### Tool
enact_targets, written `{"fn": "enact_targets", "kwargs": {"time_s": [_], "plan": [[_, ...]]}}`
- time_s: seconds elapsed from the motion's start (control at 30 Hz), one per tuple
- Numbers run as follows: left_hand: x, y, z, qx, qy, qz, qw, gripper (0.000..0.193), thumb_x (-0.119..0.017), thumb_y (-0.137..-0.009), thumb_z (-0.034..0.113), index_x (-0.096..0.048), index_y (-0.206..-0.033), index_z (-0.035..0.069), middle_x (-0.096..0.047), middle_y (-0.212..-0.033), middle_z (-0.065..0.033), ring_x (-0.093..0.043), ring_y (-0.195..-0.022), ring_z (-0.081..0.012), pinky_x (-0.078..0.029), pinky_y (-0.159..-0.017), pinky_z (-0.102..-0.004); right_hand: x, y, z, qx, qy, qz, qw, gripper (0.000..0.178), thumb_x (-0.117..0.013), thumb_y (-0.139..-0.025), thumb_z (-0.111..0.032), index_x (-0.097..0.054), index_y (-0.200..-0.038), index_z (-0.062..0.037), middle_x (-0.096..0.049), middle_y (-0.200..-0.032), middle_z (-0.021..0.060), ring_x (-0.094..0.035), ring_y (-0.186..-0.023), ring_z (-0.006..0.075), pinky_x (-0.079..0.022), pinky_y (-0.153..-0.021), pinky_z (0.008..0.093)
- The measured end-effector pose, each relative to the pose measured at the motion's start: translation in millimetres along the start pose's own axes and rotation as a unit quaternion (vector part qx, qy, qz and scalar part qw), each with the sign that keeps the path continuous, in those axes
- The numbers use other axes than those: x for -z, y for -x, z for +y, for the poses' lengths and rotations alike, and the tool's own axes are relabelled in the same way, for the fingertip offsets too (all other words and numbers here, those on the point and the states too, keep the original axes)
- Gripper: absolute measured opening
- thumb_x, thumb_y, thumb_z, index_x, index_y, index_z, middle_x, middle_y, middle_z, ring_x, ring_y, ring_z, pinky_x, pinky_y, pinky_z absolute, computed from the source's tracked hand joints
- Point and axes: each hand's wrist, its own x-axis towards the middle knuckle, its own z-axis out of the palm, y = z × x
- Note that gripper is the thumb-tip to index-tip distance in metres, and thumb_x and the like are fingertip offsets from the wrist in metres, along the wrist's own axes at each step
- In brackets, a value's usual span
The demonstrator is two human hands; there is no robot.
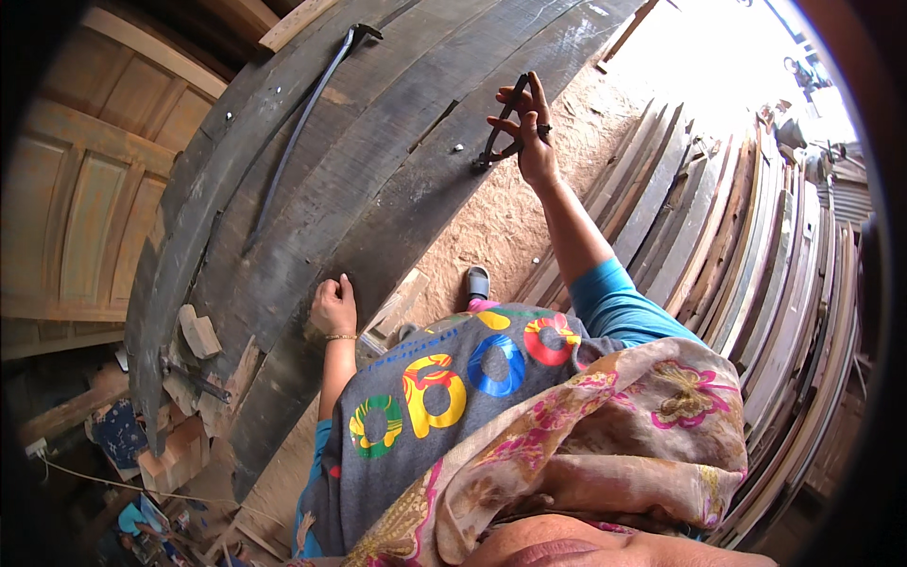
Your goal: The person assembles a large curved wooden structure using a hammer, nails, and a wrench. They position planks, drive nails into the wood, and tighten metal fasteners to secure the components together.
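Note:
Wide dark planks (378, 161) lie side by side as one broad surface in front of me. On their near edge rests my left hand (334, 308), fingers curled under and thumb sticking up; whether anything is inside it is hidden. My right hand (531, 132), raised over the planks' right edge, is closed around dark metal pincers (489, 142). The pincers' jaws point down toward the wood, near a small whitish bit (458, 147). A long blue-black pry bar (304, 123) with a hooked end lies across the planks, touched by neither hand.
A wood block (198, 333) and a hammer-like tool (196, 378) lie at the planks' left end. Panelled wooden doors (94, 208) stand at the left. Long stacked boards (727, 246) fill the right, beyond a strip of dirt floor (501, 217). A cord (142, 489) runs low left.

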Motion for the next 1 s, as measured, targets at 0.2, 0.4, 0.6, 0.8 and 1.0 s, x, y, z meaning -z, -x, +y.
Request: {"fn": "enact_targets", "kwargs": {"time_s": [0.2, 0.4, 0.6, 0.8, 1.0], "plan": [[-1.3, 0.2, 2.5, 0.011, -0.015, -0.004, 1.000, 0.036, -0.061, -0.082, 0.032, -0.047, -0.058, 0.009, -0.055, -0.063, -0.0050, -0.055, -0.057, -0.0300, -0.040, -0.048, -0.0424, -18.7, 3.3, -2.7, -0.007, 0.028, -0.046, 0.999, 0.079, -0.053, -0.088, -0.050, -0.016, -0.146, -0.0117, -0.043, -0.129, 0.0131, -0.043, -0.119, 0.0219, -0.046, -0.091, 0.0382], [1.6, -0.5, -0.2, 0.029, 0.005, -0.011, 1.000, 0.035, -0.062, -0.081, 0.034, -0.049, -0.058, 0.010, -0.057, -0.065, -0.0046, -0.056, -0.057, -0.0295, -0.041, -0.049, -0.0420, -42.5, 7.9, 3.0, -0.011, 0.068, 0.002, 0.998, 0.072, -0.053, -0.091, -0.039, -0.016, -0.147, -0.0129, -0.043, -0.131, 0.0130, -0.043, -0.120, 0.0220, -0.042, -0.095, 0.0368], [3.8, -6.6, -2.8, 0.042, 0.052, -0.003, 0.998, 0.034, -0.063, -0.080, 0.034, -0.050, -0.059, 0.010, -0.057, -0.064, -0.0056, -0.057, -0.057, -0.0296, -0.042, -0.050, -0.0422, -44.8, -4.1, 11.9, -0.017, 0.108, 0.075, 0.991, 0.067, -0.054, -0.093, -0.022, -0.016, -0.147, -0.0126, -0.036, -0.140, 0.0171, -0.043, -0.121, 0.0240, -0.036, -0.100, 0.0356], [2.8, -5.1, -6.3, 0.039, 0.078, 0.016, 0.996, 0.034, -0.063, -0.080, 0.033, -0.050, -0.060, 0.009, -0.057, -0.064, -0.0059, -0.057, -0.058, -0.0299, -0.042, -0.049, -0.0420, -52.2, -11.7, 14.9, -0.030, 0.120, 0.112, 0.986, 0.068, -0.055, -0.092, -0.023, -0.015, -0.147, -0.0191, -0.048, -0.119, 0.0103, -0.051, -0.095, 0.0151, -0.048, -0.076, 0.0294], [3.9, -0.6, -10.0, 0.053, 0.103, 0.001, 0.993, 0.033, -0.062, -0.081, 0.033, -0.051, -0.061, 0.009, -0.057, -0.065, -0.0061, -0.057, -0.059, -0.0301, -0.042, -0.049, -0.0419, -61.8, -12.9, 14.5, -0.016, 0.228, 0.181, 0.957, 0.067, -0.058, -0.090, -0.026, -0.021, -0.144, -0.0147, -0.054, -0.110, 0.0132, -0.055, -0.096, 0.0175, -0.048, -0.076, 0.0291]]}}
